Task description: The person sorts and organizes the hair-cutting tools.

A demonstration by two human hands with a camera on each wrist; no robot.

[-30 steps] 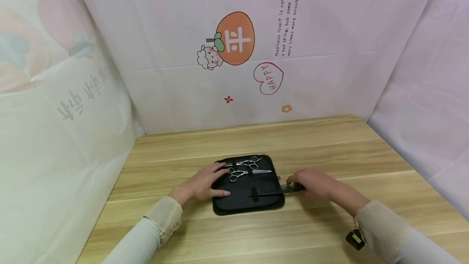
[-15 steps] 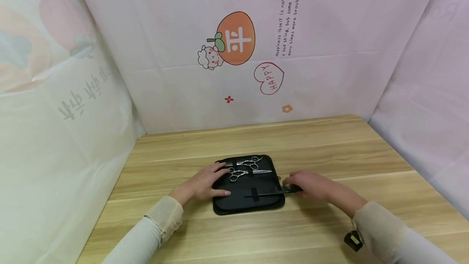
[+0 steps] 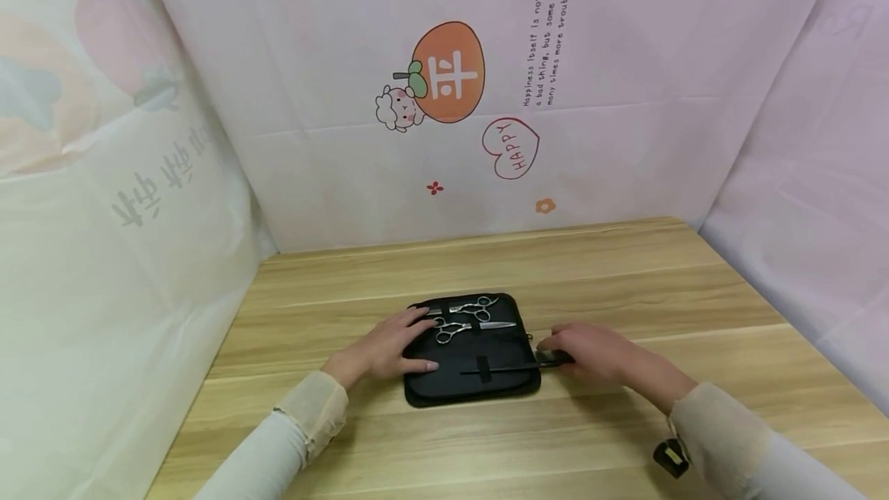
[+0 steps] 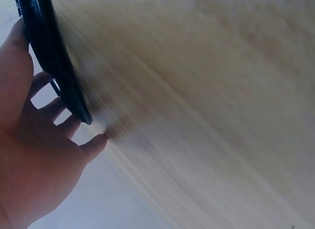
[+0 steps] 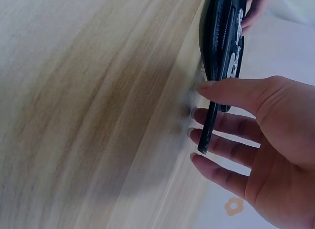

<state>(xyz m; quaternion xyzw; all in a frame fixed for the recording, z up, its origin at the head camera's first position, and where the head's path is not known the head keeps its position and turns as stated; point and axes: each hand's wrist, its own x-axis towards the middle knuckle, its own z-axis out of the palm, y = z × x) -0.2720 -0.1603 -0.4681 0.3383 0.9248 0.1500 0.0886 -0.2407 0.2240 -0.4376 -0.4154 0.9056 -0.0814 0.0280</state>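
Note:
A black zip case [image 3: 451, 390] lies opened flat on the table. My left hand [image 3: 385, 346] rests on its left side, fingers spread and thumb on the inner face. My right hand [image 3: 593, 349] pinches the wide end of a black tail comb [image 3: 512, 366] at the case's right edge. The comb's thin tail passes under an elastic loop [image 3: 484, 369]. In the right wrist view, thumb and fingers hold the comb [image 5: 207, 130], whose end sticks out beyond them. Two silver pairs of scissors, the nearer scissors [image 3: 451, 330] and the farther scissors [image 3: 481, 307], sit in the case's upper half.
Another metal piece [image 3: 434, 312] in the case is partly covered by the left fingers. A wooden table [image 3: 347, 284] surrounds the case. Printed cloth walls [image 3: 333, 176] stand behind and at both sides. A small black device [image 3: 670, 457] hangs at the right wrist.
My right hand has moved slightly left, and the comb's tail reaches farther left through the loop. The left hand and the case have stayed in place.

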